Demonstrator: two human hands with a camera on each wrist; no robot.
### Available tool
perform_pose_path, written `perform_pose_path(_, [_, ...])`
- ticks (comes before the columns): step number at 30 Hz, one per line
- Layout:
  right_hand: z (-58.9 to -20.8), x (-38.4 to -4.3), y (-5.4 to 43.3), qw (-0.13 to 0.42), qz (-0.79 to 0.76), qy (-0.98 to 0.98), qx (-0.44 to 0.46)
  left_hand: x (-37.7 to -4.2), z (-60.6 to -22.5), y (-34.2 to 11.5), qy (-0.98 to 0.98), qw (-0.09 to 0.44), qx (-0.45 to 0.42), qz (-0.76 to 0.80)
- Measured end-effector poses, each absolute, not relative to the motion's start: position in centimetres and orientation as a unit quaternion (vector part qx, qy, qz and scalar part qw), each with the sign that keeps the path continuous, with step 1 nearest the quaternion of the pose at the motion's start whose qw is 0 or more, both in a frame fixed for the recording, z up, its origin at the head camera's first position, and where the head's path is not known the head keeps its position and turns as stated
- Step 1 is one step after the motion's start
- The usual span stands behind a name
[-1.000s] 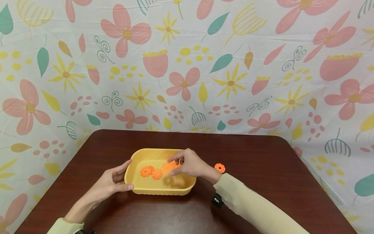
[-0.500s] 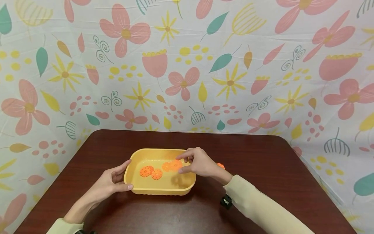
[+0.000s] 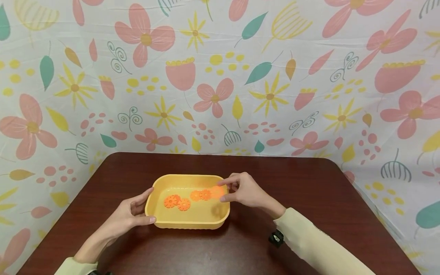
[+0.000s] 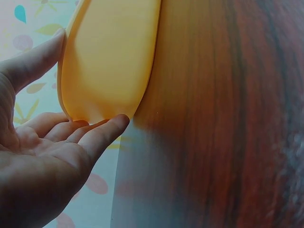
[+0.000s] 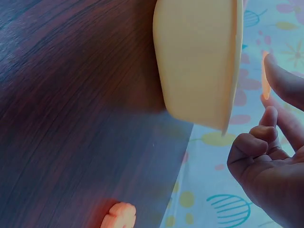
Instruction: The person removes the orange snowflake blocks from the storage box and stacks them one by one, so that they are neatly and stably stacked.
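A yellow plastic basin [image 3: 187, 225] stands on the table with several orange flower-shaped discs [image 3: 183, 204] lying flat in it. My left hand [image 3: 125, 215] holds the basin's left end, thumb at the near corner and fingers at the far one. In the left wrist view, the fingertips [image 4: 122, 119] touch the basin's end wall. My right hand [image 3: 249, 193] is over the basin's right end, pinching one orange flower-shaped disc [image 3: 216, 192] between thumb and index finger. The right wrist view shows this disc [image 5: 266, 76] edge-on, above the rim, with the other fingers curled.
A stack of orange flower-shaped discs [image 5: 119, 216] lies on the table right of the basin, hidden behind my right arm in the head view. The dark wooden table [image 3: 275, 168] ends at a flower-printed cloth [image 3: 220, 76] behind.
My right hand has moved right with the pinched disc, from mid-basin to the right end. The discs on the table have passed behind my arm. My left hand stays on the basin.
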State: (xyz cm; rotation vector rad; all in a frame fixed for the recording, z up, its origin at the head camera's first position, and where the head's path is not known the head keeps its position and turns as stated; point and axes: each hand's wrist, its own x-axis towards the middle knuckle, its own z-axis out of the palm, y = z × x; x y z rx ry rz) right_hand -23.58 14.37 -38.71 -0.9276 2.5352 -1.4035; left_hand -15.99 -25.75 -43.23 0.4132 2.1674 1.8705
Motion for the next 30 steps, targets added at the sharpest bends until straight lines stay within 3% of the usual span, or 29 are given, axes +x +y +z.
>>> perform_pose_path(30, [-41.0, -23.0, 23.6, 0.000, -0.449, 0.869, -0.208, -15.8, -43.1, -25.6, 0.745, 0.129, 0.135, 0.640])
